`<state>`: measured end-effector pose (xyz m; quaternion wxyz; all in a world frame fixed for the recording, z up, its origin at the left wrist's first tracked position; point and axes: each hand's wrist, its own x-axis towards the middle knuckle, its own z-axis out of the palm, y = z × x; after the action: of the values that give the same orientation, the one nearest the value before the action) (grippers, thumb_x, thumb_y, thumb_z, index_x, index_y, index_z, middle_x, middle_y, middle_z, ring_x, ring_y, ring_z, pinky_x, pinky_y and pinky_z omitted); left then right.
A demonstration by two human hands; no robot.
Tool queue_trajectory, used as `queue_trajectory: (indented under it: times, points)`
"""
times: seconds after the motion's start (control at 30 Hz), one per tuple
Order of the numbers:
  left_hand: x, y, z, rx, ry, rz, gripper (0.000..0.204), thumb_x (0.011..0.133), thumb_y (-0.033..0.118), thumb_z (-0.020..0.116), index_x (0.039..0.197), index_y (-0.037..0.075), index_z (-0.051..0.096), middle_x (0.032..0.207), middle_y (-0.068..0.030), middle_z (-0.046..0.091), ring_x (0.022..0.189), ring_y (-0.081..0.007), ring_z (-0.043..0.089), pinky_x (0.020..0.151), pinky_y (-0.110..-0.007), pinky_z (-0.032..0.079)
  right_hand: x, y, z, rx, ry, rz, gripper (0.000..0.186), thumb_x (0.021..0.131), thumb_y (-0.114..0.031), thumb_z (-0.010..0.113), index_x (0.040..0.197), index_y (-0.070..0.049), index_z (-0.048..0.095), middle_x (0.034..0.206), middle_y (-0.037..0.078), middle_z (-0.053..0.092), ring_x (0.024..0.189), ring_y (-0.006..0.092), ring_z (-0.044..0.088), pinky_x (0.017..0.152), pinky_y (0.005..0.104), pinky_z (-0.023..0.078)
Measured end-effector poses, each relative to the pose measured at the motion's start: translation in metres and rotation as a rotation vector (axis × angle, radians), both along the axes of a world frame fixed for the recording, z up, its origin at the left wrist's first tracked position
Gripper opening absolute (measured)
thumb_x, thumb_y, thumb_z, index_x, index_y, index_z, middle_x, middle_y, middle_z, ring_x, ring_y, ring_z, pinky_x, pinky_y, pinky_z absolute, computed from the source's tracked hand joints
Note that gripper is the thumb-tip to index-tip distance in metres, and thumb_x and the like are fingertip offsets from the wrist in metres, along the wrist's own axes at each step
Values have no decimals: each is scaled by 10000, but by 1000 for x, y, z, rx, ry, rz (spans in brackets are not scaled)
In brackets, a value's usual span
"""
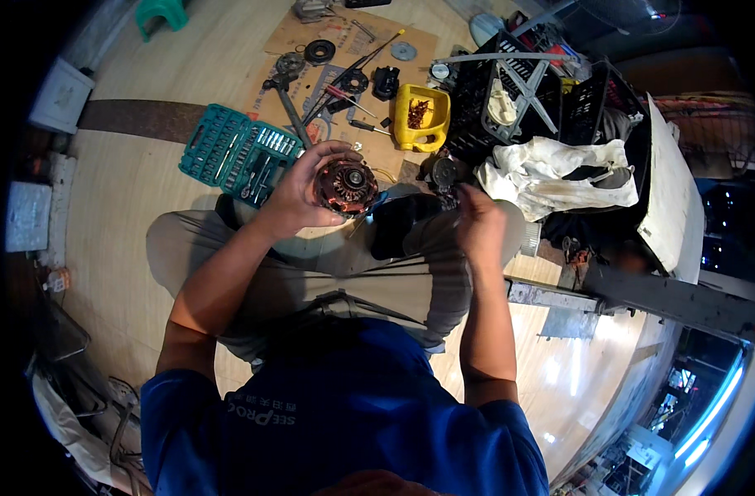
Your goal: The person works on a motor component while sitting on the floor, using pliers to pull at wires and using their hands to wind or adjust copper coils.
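My left hand [299, 194] is closed around a round motor armature [347, 187] with copper windings and a shaft end facing up, held above my lap. My right hand [481, 229] hovers over my right knee, apart from the armature; its fingers are curled and smeared by motion, so I cannot tell whether they hold anything. Just beyond it sits a dark round metal part [444, 172]. Left of the armature lies an opened green socket set case [227, 157]. A hammer [291, 109] rests behind my left hand.
Cardboard [311, 33] on the floor bears a black ring [320, 52], a screwdriver [367, 126] and several motor parts. A yellow cut-open jug [439, 124] contains copper-coloured bits. Black crates [468, 107] and a white cloth [543, 178] stand to the right. A green stool [161, 15] is far left.
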<state>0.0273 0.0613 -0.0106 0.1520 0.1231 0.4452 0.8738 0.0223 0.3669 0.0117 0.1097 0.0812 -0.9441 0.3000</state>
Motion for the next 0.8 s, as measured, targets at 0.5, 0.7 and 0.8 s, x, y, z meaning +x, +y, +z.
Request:
queue_trajectory:
  times: [0.5, 0.7, 0.8]
  points:
    - [-15, -9, -17, -204, -79, 557, 744, 671, -116, 719, 1321, 30, 386, 1210, -89, 528, 1135, -184, 549, 990, -335, 458, 146, 47, 40, -13, -598, 187, 131, 892, -89, 656, 1000, -18, 680, 810, 174, 661, 703, 297, 650, 643, 320, 502]
    - [-13, -10, -13, 133, -169, 471, 733, 646, -143, 662, 1308, 47, 412, 1199, -84, 531, 1127, -215, 556, 984, -344, 455, 212, 158, -47, 305, -550, -35, 163, 942, -154, 560, 1009, -44, 659, 916, 211, 679, 839, 360, 669, 709, 387, 532]
    - [-10, -7, -12, 206, -192, 402, 733, 645, -153, 638, 1312, 46, 409, 1208, -91, 520, 1128, -227, 557, 983, -348, 460, 248, 199, -84, 460, -536, -108, 187, 952, -184, 531, 1012, -65, 662, 938, 207, 681, 865, 363, 667, 729, 412, 536]
